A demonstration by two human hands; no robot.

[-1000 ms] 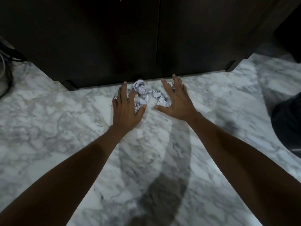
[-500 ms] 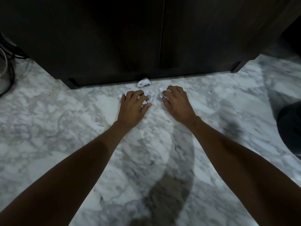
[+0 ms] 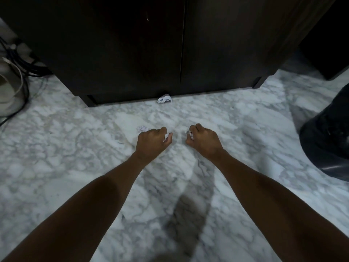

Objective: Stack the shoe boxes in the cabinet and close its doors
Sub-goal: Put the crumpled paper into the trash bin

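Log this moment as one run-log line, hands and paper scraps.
left hand: shut on crumpled paper | right hand: shut on crumpled paper | paper ball: on floor at cabinet base | cabinet doors: closed

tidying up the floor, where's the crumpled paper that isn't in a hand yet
In the head view, one crumpled paper lies on the marble floor against the cabinet base, below the door seam, beyond both hands.

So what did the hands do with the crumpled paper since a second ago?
Both hands were open over the paper pile by the cabinet. The left hand and right hand closed on paper bits and pulled back from the cabinet. One paper ball stayed at the cabinet's foot, a scrap beside the left hand. The doors stayed shut.
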